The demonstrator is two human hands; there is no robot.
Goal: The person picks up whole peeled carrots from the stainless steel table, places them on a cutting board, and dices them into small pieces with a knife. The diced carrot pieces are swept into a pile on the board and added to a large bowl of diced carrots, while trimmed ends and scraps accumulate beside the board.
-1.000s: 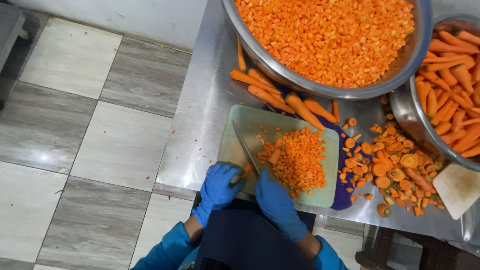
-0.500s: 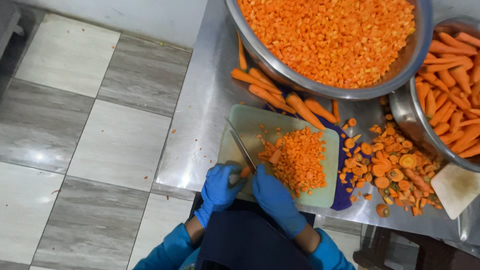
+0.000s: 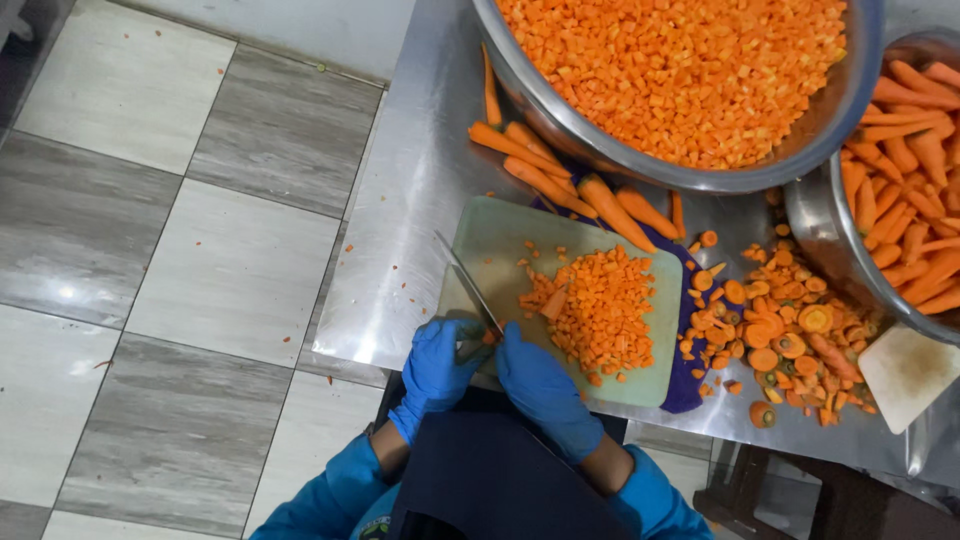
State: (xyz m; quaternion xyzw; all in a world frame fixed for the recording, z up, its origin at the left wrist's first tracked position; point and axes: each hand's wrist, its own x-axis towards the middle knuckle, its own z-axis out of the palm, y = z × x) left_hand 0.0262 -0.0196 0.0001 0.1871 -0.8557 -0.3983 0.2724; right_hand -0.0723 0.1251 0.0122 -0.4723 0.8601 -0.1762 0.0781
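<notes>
Both my hands wear blue gloves at the near edge of a pale green cutting board (image 3: 500, 240). My right hand (image 3: 543, 385) grips the handle of a knife (image 3: 468, 282), whose blade points away to the far left across the board. My left hand (image 3: 436, 366) is curled beside it, fingers closed on a small carrot piece (image 3: 488, 338). A pile of diced carrot (image 3: 600, 305) lies on the board's middle and right, just beyond my right hand.
A large steel bowl (image 3: 560, 130) of diced carrot stands at the back, with whole peeled carrots (image 3: 540, 175) beside it. Another bowl (image 3: 815, 235) of carrots is on the right. Carrot ends (image 3: 790, 335) are heaped nearby. The steel table's edge (image 3: 345, 300) meets tiled floor at left.
The knife blade has swung slightly to the left, away from the diced pile. Both hands stay at the board's near edge, the right one a little closer to the left.
</notes>
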